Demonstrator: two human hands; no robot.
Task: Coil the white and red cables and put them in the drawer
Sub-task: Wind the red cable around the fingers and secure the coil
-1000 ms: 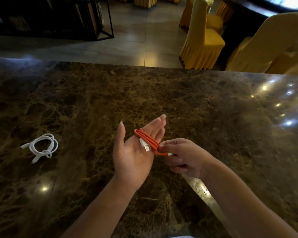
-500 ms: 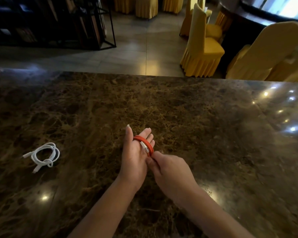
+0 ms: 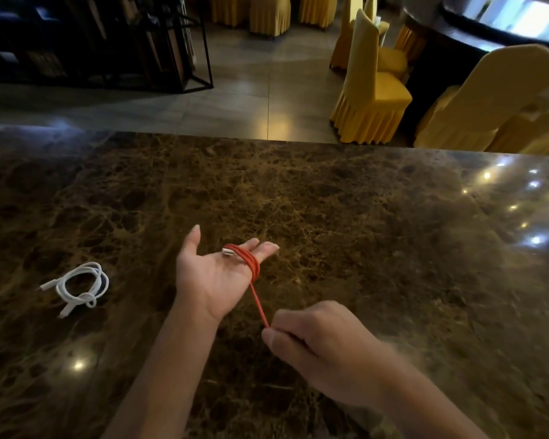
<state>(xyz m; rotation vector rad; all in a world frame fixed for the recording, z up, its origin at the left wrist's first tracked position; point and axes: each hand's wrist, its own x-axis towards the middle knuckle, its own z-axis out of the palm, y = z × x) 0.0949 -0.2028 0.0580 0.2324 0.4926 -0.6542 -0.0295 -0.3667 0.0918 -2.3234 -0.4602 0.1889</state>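
The left hand is held palm up above the dark marbled table, fingers stretched flat and thumb raised, so its grip is released; nothing is pinched by it. The red cable is wound in several turns around the outstretched fingers, and a small white plug end of that cable lies on the palm side just inside the loops. From the wrapped turns a single red strand runs taut, down and toward the person, into the right hand. That hand is curled into a fist with thumb pressed against the forefinger, its grip clenched on the strand; the cable's far end is hidden inside it. The right hand sits nearer the person than the left, close beside the left wrist but not touching it.

The white cable lies on the table well to the left of both grips, already looped into a small coil with its two plug ends sticking out. No drawer is in view.
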